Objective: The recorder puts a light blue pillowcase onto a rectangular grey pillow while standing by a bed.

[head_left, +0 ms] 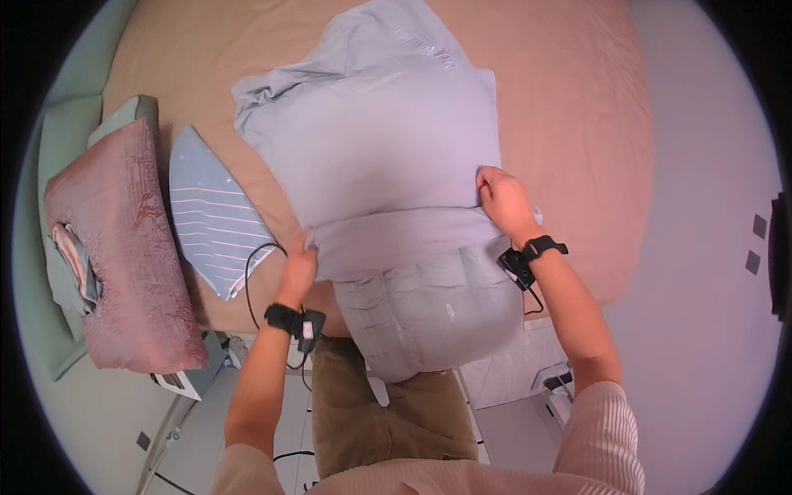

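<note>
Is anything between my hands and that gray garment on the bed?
Nothing visible is: the left hand meets the gray garment at its left edge, the right hand at its right edge. A black cable loops left of the left hand, not in between.

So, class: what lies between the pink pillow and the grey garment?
In the head view, the striped cloth lies between the pillow and garment, with bare sheet alongside and a cable lower down.

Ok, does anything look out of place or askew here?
Nothing looks spilled. The grey garment is rumpled at its far left, unlike its smoother middle. A cloth is bunched against the pink pillow, whose near end seems to overhang the bed.
</note>
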`<state>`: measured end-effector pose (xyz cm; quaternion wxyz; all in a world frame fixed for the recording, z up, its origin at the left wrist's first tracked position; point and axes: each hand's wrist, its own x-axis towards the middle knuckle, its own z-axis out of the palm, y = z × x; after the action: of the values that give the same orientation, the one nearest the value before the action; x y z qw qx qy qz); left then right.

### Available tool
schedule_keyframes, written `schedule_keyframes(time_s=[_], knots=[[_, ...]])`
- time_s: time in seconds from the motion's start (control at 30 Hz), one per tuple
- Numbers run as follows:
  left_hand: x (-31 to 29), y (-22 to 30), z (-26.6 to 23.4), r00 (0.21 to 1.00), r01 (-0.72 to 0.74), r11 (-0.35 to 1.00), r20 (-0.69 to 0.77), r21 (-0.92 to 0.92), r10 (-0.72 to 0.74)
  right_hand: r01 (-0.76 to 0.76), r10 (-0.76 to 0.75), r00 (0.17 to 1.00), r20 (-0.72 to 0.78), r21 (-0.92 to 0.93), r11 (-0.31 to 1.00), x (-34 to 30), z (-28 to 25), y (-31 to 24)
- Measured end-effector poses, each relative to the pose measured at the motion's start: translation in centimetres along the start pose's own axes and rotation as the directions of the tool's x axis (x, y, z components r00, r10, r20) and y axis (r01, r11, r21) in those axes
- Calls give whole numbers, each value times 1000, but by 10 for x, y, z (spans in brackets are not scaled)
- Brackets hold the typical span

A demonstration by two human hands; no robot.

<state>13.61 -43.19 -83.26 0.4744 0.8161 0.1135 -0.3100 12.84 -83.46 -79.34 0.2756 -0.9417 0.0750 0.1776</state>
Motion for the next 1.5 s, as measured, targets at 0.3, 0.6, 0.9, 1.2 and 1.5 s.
schedule_keyframes(time_s=[0.3,0.6,0.9,1.2,1.5], knots=[[-88,-28,59,893,283,949,400,-143,-206,-289,294,954,55,-82,954,-67,32,77],[-33,-23,-11,893,120,974,450,-194,-21,-360,466,835,292,-350,865,-183,29,32],[96,125,4,733,-628,628,79,460,675,-22,-24,980,-197,-229,973,8,-34,-15],[144,128,57,592,-672,219,335,707,733,228,-363,903,-229,-461,858,86,-5,-3],[121,160,68,483,-831,311,319,461,816,214,-199,888,-414,-12,977,72,-36,0]])
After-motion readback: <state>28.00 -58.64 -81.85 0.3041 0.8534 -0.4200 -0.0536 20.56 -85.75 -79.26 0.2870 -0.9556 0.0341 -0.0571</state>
